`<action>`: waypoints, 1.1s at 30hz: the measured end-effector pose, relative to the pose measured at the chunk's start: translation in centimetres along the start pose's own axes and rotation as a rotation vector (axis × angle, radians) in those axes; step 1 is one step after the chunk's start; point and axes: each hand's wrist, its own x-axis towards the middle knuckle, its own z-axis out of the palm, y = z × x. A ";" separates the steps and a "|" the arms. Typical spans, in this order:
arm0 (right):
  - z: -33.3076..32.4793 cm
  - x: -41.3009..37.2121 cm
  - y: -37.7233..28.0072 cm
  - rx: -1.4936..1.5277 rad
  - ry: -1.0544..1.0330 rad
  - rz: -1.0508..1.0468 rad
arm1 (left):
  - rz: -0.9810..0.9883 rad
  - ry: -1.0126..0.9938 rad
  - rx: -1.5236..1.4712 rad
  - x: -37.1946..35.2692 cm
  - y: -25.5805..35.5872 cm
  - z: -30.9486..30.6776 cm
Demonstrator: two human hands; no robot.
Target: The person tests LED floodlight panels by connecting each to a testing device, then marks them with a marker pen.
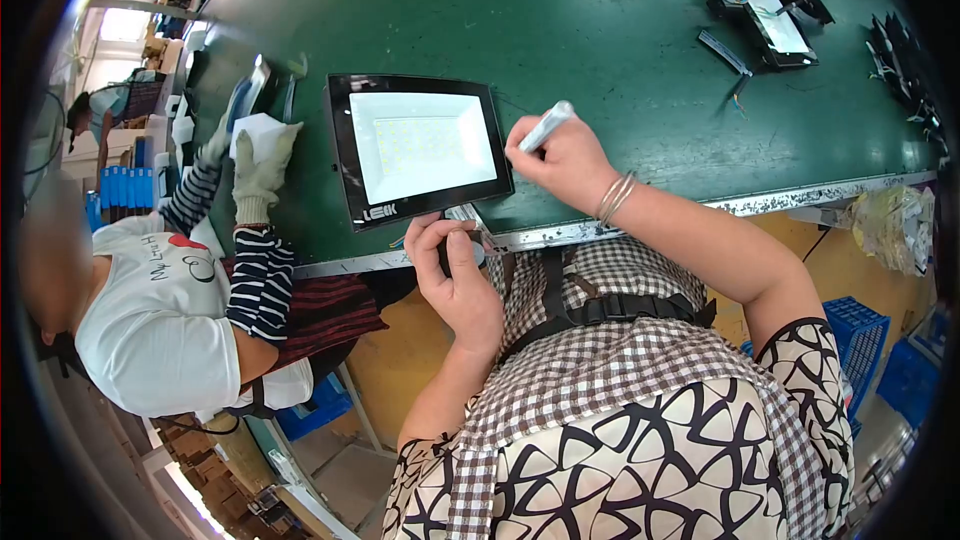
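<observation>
A black-framed floodlight [425,145] with a pale panel lies on the green table, in front of me. My right hand [560,160] is closed around a white marker-like tube [547,126], just beyond the floodlight's right edge. At the floodlight's near edge, by the table's rim, my left hand [452,275] has its fingers bent together around a small dark piece beside a metal bracket [470,220]. The fingers partly hide this piece, and I cannot make out what it is.
On the left a co-worker in white gloves [262,168] handles a white object. More floodlight parts [770,20] and a small driver with wires [725,52] lie at the upper right. Dark parts [900,65] are heaped at the far right. The table's metal edge [560,234] runs before me.
</observation>
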 end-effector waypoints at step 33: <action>-0.6 -1.1 -0.3 0.254 -0.154 0.142 | -0.165 0.101 -0.252 1.4 -0.3 -1.0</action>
